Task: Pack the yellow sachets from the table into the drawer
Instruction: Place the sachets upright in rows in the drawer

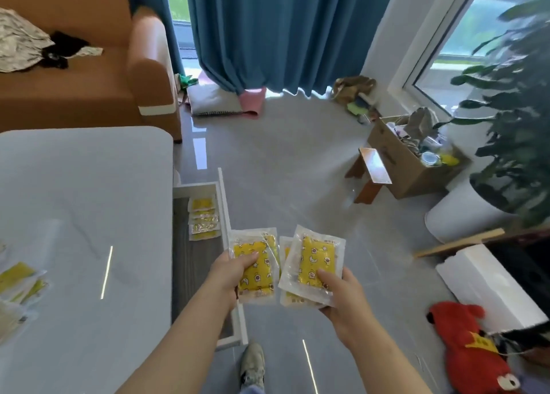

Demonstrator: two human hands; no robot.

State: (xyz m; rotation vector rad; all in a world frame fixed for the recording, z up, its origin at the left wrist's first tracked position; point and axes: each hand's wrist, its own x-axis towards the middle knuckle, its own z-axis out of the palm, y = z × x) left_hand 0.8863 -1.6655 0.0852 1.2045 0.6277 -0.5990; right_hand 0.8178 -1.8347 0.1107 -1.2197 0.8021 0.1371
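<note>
My left hand [230,270] grips a small stack of yellow sachets [256,262] in clear wrappers, held over the front edge of the open drawer [224,203]. My right hand [337,294] holds another stack of yellow sachets [314,261] just to the right, above the floor. Several sachets [204,219] lie in a row at the drawer's far end. More yellow sachets [18,280] remain on the white table [83,203] at the left edge.
An orange sofa [89,75] stands behind the table. A small wooden stool [370,171], a cardboard box [416,158], a white plant pot [464,212], white foam [488,286] and a red plush toy [470,352] sit on the floor to the right. My shoe [253,364] is below.
</note>
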